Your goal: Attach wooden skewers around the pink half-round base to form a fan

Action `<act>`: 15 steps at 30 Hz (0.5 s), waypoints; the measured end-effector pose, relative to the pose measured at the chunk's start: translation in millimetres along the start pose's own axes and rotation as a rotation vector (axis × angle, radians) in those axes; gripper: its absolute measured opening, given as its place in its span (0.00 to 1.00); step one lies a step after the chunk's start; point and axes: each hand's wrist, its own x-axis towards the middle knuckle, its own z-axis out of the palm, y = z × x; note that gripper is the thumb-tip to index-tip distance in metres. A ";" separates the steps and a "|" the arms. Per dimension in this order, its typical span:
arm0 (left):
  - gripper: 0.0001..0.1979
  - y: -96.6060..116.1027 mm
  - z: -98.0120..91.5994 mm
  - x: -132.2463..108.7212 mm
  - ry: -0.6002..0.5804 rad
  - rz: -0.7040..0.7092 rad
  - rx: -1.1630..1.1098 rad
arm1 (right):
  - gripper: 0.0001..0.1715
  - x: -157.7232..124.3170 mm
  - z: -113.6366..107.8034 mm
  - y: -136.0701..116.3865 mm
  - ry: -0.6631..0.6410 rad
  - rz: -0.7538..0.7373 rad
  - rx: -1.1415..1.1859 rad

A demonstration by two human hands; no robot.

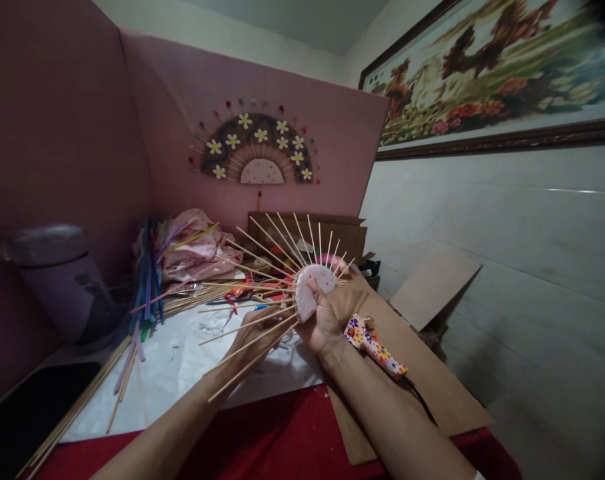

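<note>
Two bare forearms [397, 413] lie nearest the camera, entering from the bottom edge and converging near the middle of the frame. Between and just above the wrists is a pale pink, spotted half-disc [306, 303] with thin wooden sticks [263, 250] radiating from its curved edge. Its long axis tilts from lower left to upper right; the sticks sweep from the lower left round to the upper right. The right hand [325, 323] is nearer to it and clasps it, thumb across the face. The left hand [255, 330] sits to its left, behind the lowest sticks; whether its fingers pinch one, I cannot tell.

Just right of the right wrist, a flower-patterned, gun-shaped tool [375, 343] with a dark cord rests on a brown cardboard sheet [447, 393]. Left of the hands, a white sheet [182, 363] and a red cloth [262, 440] cover the surface. Upper centre, a brown fan with white flowers [257, 137] hangs on a pink panel [342, 133].

No brand or label is legible; small dark marks at the upper-right framed horse picture's [462, 87] corner are too tiny to read.
</note>
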 end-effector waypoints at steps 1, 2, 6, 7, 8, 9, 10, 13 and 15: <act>0.15 -1.0 0.2 0.3 0.001 0.014 0.023 | 0.13 0.2 -0.5 0.2 -0.001 0.001 -0.002; 0.15 -2.1 0.6 0.5 0.004 0.026 0.039 | 0.13 0.2 -0.9 0.2 0.004 -0.004 0.000; 0.15 -3.0 3.2 -1.1 0.049 0.028 0.039 | 0.12 -0.4 -1.0 -1.3 0.029 0.005 0.016; 0.16 -1.9 3.8 -2.0 0.064 0.023 0.030 | 0.12 -0.5 -0.9 -1.9 0.040 0.005 0.022; 0.16 -0.5 4.3 -2.9 0.078 0.018 0.018 | 0.12 -0.4 -0.8 -2.4 0.051 0.000 0.030; 0.16 0.9 4.6 -3.8 0.088 0.017 0.006 | 0.11 -0.1 -0.8 -2.7 0.057 -0.011 0.038; 0.16 2.1 4.7 -4.5 0.099 0.019 -0.006 | 0.11 0.2 -0.9 -3.0 0.057 -0.023 0.041; 0.16 3.4 4.2 -5.9 0.115 0.016 -0.014 | 0.11 1.0 -1.2 -2.8 0.051 -0.023 0.035; 0.16 3.0 3.5 -6.3 0.106 0.015 0.003 | 0.11 0.8 -0.8 -2.3 0.055 -0.017 0.027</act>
